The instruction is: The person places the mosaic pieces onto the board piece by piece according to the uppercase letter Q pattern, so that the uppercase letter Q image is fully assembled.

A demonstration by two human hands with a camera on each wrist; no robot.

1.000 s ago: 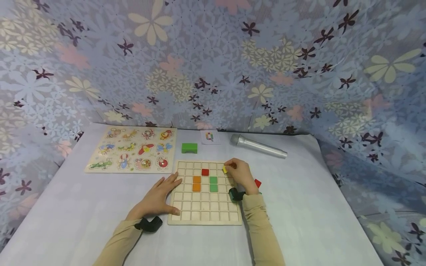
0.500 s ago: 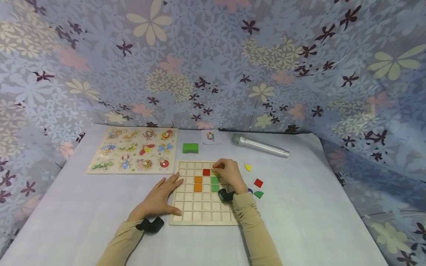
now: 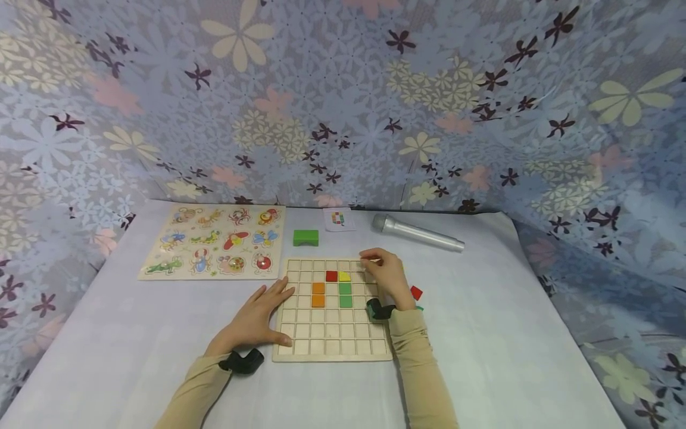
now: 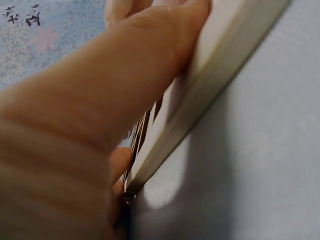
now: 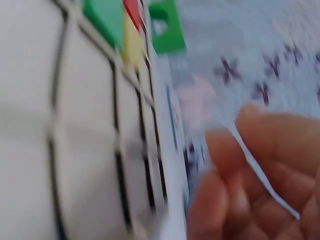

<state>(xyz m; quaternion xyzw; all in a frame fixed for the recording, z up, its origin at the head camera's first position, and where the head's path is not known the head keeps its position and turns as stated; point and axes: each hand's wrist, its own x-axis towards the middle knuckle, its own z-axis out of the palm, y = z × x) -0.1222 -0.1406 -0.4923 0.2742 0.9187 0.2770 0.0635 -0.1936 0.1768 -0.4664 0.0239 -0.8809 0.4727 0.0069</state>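
A wooden grid board (image 3: 332,358) lies in front of me. My left hand (image 3: 256,319) rests along its left edge with fingers spread; the left wrist view shows the thumb side of this hand (image 4: 150,45) against the rim. On the grid sit a red square (image 3: 331,276), a yellow piece (image 3: 345,276) beside it, two orange squares (image 3: 318,294) and two green squares (image 3: 345,295). Above the board's upper right corner hovers my right hand (image 3: 387,274). In the right wrist view its fingers (image 5: 280,135) are bent and apart, with nothing visible between them.
Right of the board lie a red tile (image 3: 416,292) and a green piece (image 3: 420,308) mostly hidden by the wrist. Behind are a green block (image 3: 305,238), a pattern card (image 3: 339,220) and a silver microphone (image 3: 423,233). An insect puzzle (image 3: 214,241) lies back left.
The yellow piece went from my right fingers into the cell right of the red square. Then my right hand let go and moved right. The left hand stayed put.
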